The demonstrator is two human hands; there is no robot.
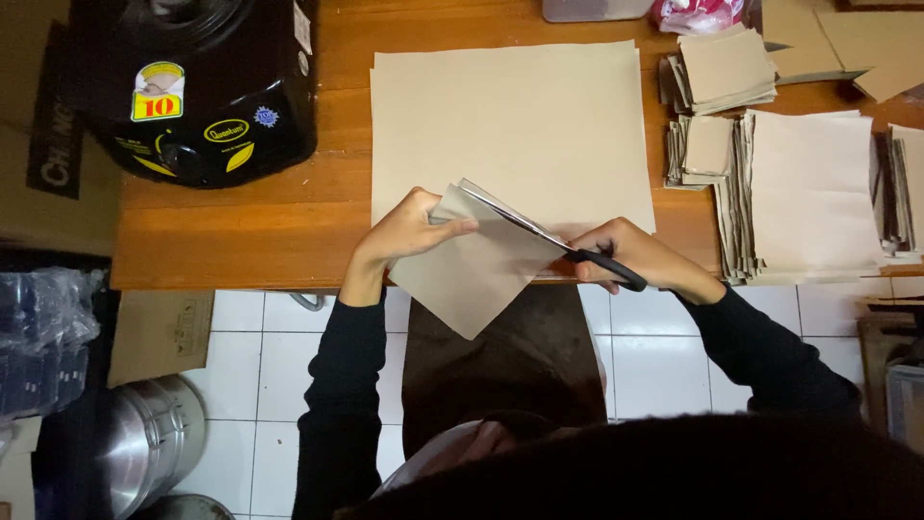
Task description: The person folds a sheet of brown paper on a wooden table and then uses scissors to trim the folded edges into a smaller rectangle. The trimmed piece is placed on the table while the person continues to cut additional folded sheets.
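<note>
I'm mid-cut: my left hand (409, 231) pinches the folded paper (472, 274) at the table's (241, 246) near edge, my right hand (635, 255) grips the scissors (568, 246), whose blades must next run on steadily along the fold.

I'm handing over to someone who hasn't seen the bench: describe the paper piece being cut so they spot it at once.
Start at the wooden table and its large tan sheet. At that sheet's near edge, the folded tan piece hangs over the table edge, pinched by the left hand. Unlike the stacked pieces on the right, it is tilted like a diamond, with the scissors in the right hand slicing along it.
</note>
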